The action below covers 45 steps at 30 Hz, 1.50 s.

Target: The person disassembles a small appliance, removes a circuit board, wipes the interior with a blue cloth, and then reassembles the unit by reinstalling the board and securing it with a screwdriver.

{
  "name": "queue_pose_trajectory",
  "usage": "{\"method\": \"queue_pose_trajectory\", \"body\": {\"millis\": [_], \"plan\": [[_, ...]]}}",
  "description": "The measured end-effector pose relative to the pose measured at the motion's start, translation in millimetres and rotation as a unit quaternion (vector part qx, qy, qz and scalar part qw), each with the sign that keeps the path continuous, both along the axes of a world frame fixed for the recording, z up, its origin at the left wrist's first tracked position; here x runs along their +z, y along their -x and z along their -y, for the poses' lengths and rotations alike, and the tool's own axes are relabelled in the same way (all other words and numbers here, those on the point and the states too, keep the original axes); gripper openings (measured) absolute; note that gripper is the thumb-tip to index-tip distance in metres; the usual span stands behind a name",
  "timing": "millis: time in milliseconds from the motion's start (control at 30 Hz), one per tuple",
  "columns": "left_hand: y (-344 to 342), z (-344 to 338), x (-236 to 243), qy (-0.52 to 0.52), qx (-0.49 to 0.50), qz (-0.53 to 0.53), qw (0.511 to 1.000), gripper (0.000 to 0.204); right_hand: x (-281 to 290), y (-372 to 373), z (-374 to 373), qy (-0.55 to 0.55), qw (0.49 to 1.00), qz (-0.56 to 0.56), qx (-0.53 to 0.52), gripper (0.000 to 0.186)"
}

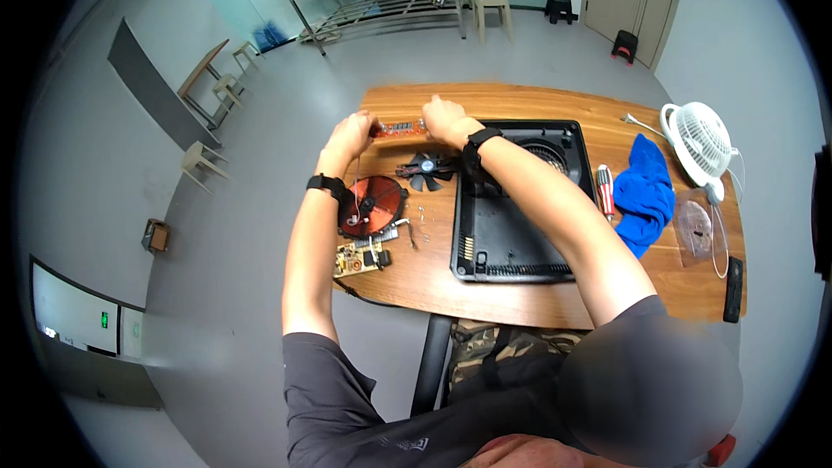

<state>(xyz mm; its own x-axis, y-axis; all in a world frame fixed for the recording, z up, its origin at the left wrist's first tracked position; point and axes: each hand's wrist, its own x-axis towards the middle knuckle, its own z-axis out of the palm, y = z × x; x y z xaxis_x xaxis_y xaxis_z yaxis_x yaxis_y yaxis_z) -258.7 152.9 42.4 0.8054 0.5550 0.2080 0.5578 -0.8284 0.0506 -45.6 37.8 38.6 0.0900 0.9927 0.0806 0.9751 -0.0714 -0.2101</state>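
Note:
My left hand (352,135) is closed on the left end of a narrow red circuit board (401,128) near the table's far edge. At the board's right end, my right hand (447,120) is closed too, its fingers partly hidden by the hand itself. A thin wire hangs down by my left wrist. Just below the board lies a black cooling fan (426,172). Nearer to me are a round red coil (373,206) and a tan circuit board (362,257) with components. Under my right forearm rests an open black plastic housing (520,234).
Right of the housing lie a red screwdriver (605,192) and a blue cloth (643,192). A white fan (698,143), a clear plastic bag (696,225) and a black bar (734,289) line the right edge of the wooden table (416,290). Small screws (422,215) lie beside the coil.

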Motion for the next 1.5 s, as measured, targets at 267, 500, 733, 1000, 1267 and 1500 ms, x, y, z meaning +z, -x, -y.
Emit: {"method": "queue_pose_trajectory", "body": {"millis": [267,500,733,1000,1267,1500], "plan": [[-4.7,-25.0,-45.2,0.042,0.039,-0.031,0.998,0.029,-35.3,3.1,-41.3,0.060,0.998,-0.002,0.002,0.032],[-8.3,-36.9,-61.2,0.104,0.024,-0.046,0.993,0.032,-49.1,1.1,-52.2,0.132,0.991,-0.011,-0.026,0.039],[-10.7,-51.1,-81.2,0.133,0.044,-0.070,0.988,0.031,-47.3,1.7,-55.9,0.177,0.983,-0.029,-0.027,0.043],[-15.9,-49.9,-76.6,0.136,0.046,-0.084,0.986,0.034,-49.2,2.7,-56.6,0.167,0.986,-0.014,-0.021,0.032],[-13.1,-53.9,-81.5,0.140,0.035,-0.057,0.988,0.026,-59.1,0.1,-62.3,0.129,0.992,0.003,0.008,0.026],[-19.9,-46.4,-78.1,0.131,0.055,-0.059,0.988,0.026,-52.1,-2.6,-51.0,0.125,0.992,-0.019,0.001,0.024]]}}
